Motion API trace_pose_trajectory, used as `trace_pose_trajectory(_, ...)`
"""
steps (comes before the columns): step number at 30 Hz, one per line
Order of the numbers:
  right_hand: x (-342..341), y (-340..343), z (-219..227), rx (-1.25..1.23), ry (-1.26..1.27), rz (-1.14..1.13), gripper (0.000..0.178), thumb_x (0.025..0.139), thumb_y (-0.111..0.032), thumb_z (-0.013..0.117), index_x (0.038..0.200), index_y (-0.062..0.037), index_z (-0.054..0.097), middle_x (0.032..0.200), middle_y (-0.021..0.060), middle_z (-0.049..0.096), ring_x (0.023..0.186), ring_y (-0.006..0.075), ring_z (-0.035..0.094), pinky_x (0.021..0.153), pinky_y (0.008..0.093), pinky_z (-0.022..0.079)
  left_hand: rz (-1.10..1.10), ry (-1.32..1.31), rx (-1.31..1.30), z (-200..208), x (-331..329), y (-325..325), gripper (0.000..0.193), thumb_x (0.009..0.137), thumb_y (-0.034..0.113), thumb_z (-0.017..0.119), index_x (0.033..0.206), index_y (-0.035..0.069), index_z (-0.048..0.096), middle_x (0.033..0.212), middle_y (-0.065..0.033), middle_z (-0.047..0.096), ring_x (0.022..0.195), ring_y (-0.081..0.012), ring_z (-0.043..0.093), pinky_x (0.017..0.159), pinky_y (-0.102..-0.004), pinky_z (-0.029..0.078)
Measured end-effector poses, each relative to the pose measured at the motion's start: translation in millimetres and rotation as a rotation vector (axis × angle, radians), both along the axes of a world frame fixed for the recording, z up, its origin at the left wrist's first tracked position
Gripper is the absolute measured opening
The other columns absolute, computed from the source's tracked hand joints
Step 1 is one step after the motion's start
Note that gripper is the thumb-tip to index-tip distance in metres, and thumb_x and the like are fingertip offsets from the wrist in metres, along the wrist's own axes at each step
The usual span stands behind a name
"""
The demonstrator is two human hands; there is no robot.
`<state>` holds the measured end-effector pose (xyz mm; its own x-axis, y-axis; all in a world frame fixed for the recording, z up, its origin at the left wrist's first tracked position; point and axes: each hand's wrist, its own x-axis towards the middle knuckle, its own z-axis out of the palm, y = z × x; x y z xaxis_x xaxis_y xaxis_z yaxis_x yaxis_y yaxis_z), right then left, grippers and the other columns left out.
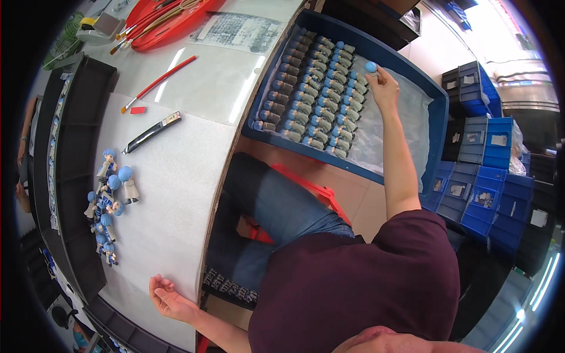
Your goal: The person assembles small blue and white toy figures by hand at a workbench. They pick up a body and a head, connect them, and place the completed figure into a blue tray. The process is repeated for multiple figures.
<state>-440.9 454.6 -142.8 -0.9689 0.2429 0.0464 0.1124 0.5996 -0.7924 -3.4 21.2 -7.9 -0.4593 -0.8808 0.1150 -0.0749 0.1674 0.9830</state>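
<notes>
Right hand (385, 91): thumb and fingertips pinched on one blue-haired figurine (371, 67), held beside figurine rows (332, 101) at the blue tray (436, 141). Left hand (169, 297): palm upward, fingers loosely curled, near the white worktop (165, 223) edge.

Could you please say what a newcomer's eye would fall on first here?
Probably the blue tray at upper centre-right, with its rows of blue-haired figurines, and the right hand over it, pinching a round blue piece. Next might come the red dish of brushes at upper left and the loose figurine cluster at the table's left.
</notes>
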Motion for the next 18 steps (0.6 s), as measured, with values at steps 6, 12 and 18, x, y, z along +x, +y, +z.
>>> trace_pose_trajectory(6, -46, 29, -42, 0.655, 0.022, 0.079, 0.036, 0.075, -0.016, 0.064, 0.111, -0.0196, 0.062, 0.101, 0.0124, 0.063, 0.098, 0.0285, 0.054, 0.087, 0.0357, 0.043, 0.009, -0.002, 0.008, -1, 1, -1, 0.030, 0.092, 0.018, 0.049, 0.112, -0.005, 0.052, 0.102, -0.0107, 0.058, 0.079, -0.0112, 0.050, 0.068, -0.0219, 0.040)
trace_pose_trajectory(12, -63, 25, -61, 0.575, -0.043, 0.089, 0.034, 0.077, -0.013, 0.060, 0.111, -0.0172, 0.062, 0.103, 0.0151, 0.062, 0.101, 0.0318, 0.054, 0.089, 0.0373, 0.042, 0.011, -0.017, -0.007, 0, 0, 0, 0.029, 0.092, 0.017, 0.049, 0.111, -0.005, 0.052, 0.101, -0.0105, 0.058, 0.078, -0.0112, 0.049, 0.067, -0.0220, 0.041)
trace_pose_trajectory(18, -69, 27, -65, 0.452, -0.128, 0.148, 0.035, 0.080, -0.009, 0.048, 0.111, -0.0159, 0.061, 0.105, 0.0187, 0.060, 0.102, 0.0336, 0.056, 0.090, 0.0377, 0.042, -0.002, -0.005, -0.005, 0, 1, 0, 0.027, 0.093, 0.014, 0.046, 0.111, -0.005, 0.053, 0.101, -0.0109, 0.058, 0.081, -0.0114, 0.051, 0.070, -0.0221, 0.041)
